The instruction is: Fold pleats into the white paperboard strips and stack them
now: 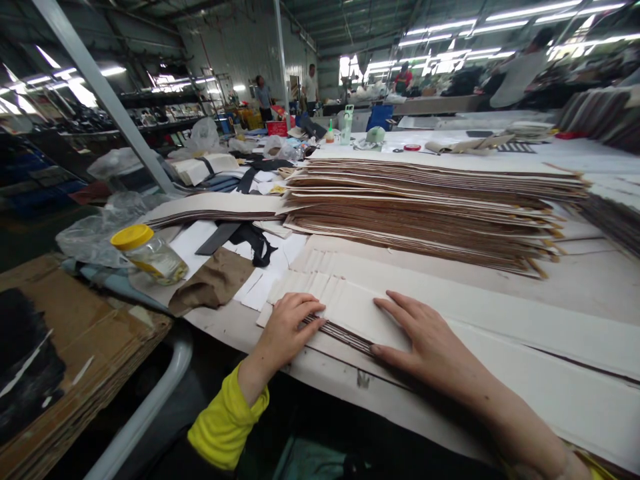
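Long pale strips with dark edges lie stacked along the front of the table, running off to the right. At the left end of this stack is my left hand, its fingers on top and its thumb at the near edge, gripping the layers. My right hand rests farther right on the same stack, fingers spread on the top face and thumb at the near edge. Behind it lies another row of pale strips. A tall pile of strips with brown edges stands beyond both hands.
A jar with a yellow lid tilts at the left, beside brown fabric and clear plastic bags. Cardboard and a curved metal tube sit at lower left. A green bottle stands farther back. People are in the background.
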`<act>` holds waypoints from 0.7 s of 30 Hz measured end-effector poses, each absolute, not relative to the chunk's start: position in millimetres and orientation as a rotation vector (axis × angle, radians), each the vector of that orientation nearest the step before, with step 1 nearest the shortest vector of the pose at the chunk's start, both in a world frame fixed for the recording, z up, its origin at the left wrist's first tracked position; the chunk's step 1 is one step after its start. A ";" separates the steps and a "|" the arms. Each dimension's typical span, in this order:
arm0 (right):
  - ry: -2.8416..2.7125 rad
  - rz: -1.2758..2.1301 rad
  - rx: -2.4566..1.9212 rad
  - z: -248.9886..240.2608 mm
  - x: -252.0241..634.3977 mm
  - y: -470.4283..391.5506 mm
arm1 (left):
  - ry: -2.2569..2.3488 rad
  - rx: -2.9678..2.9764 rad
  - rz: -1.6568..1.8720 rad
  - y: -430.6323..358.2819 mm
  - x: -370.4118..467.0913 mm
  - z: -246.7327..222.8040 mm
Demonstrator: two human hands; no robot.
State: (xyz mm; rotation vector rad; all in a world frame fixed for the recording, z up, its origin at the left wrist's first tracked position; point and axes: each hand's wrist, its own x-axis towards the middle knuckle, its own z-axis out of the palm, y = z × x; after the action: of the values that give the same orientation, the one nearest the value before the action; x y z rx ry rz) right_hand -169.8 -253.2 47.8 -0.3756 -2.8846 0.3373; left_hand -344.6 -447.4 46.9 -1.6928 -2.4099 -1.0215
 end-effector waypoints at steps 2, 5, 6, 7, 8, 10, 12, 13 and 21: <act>-2.888 0.332 -0.367 47.2 -169.6 -252.5 | -2.401 -1.715 -0.999 -446.3 -346.8 49.1; -2.899 0.312 -0.327 48.1 -169.3 -252.2 | -2.382 -1.812 -0.869 -443.5 -353.0 56.4; -2.901 0.304 -0.308 48.6 -169.1 -252.4 | -2.372 -1.858 -0.809 -442.4 -355.4 59.6; -2.898 0.300 -0.291 49.1 -168.9 -252.6 | -2.360 -1.907 -0.751 -441.4 -357.9 62.9; -2.894 0.301 -0.275 49.5 -168.7 -253.0 | -2.344 -1.956 -0.700 -440.6 -360.1 66.3; -2.879 0.319 -0.249 50.1 -168.2 -253.7 | -2.290 -2.038 -0.607 -439.8 -363.2 72.0; -2.866 0.340 -0.222 50.6 -167.7 -254.4 | -2.215 -2.088 -0.485 -440.2 -364.2 75.6; -2.866 0.342 -0.208 51.0 -167.6 -254.9 | -2.178 -2.100 -0.420 -440.4 -363.8 76.5; -2.841 0.143 -0.068 55.2 -165.5 -265.9 | -2.164 -1.884 -0.462 -433.8 -353.3 70.1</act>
State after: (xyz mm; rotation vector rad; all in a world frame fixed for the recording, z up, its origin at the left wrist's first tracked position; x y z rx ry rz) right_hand -165.5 -265.9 55.2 -0.0677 -2.8408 0.1433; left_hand -353.3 -433.8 70.1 -1.8839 -2.1645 -0.4617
